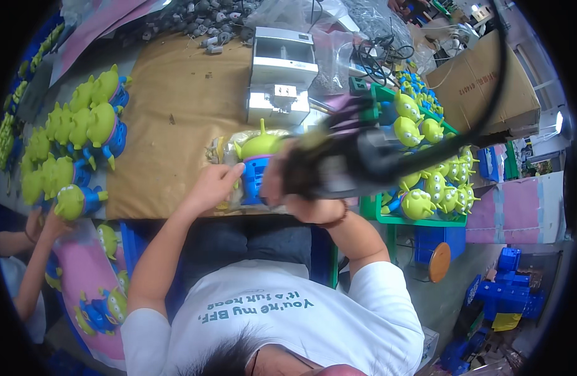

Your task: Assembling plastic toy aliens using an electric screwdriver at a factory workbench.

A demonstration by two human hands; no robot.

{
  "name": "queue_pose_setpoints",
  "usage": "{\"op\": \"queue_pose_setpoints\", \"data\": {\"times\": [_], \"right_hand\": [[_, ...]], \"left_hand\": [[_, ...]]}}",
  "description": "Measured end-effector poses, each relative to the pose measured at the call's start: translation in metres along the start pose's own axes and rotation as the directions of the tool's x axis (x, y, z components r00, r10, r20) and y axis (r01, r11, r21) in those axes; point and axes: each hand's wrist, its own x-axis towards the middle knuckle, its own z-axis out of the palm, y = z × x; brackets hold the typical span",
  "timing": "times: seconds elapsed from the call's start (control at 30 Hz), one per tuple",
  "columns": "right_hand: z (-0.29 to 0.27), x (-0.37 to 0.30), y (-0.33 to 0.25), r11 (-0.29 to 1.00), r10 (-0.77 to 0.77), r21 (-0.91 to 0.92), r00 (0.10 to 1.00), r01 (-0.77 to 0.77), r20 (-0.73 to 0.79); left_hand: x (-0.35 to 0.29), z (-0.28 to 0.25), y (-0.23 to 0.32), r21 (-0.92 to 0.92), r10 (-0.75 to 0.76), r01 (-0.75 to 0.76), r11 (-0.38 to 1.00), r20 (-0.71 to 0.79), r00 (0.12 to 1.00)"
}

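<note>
A toy figure (256, 180) with a lime-green head, a single antenna and a blue body lies on the bench in front of me. Its blue side shows slots, and clear plastic wrap spreads beneath it. My left hand (221, 182) grips the figure's left edge with thumb and fingers. Close along its right side is my right hand (307, 208). A blurred black object with a cable (338, 164) crosses in front of that hand and hides most of the fingers. Whether the right hand holds this object or the figure cannot be seen.
Similar figures (88, 122) stand in rows at left; more fill a green crate (420, 219) at right. A white-grey device (282, 69) stands ahead, with small grey parts (207, 22) behind. A cardboard box (489, 88) is far right. Another person's hands (47, 225) are at left.
</note>
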Motion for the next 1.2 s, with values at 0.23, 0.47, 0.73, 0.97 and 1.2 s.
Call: {"op": "queue_pose_setpoints", "data": {"times": [0.23,0.47,0.73,0.97,1.2], "right_hand": [[-0.077,-0.017,-0.106,0.709,-0.308,0.680,0.950,0.187,0.060],[-0.103,-0.059,-0.115,0.775,-0.251,0.596,0.968,0.210,-0.014],[-0.079,-0.062,-0.081,0.841,-0.082,0.513,0.978,0.172,-0.192],[-0.065,-0.047,-0.051,0.844,0.004,0.521,0.971,0.125,-0.239],[-0.046,-0.018,-0.028,0.839,0.113,0.544,0.979,-0.003,-0.168]], "left_hand": [[-0.017,0.042,0.049,-0.509,0.180,-0.023,0.860,0.262,0.948],[0.073,0.165,0.065,-0.150,0.458,-0.480,0.865,-0.158,0.875],[0.128,0.204,0.060,-0.333,0.278,-0.311,0.890,-0.145,0.950],[-0.035,0.090,0.018,-0.169,0.645,-0.641,0.749,-0.038,0.764],[-0.202,-0.112,-0.145,0.131,0.109,0.023,0.991,-0.899,0.423]]}}
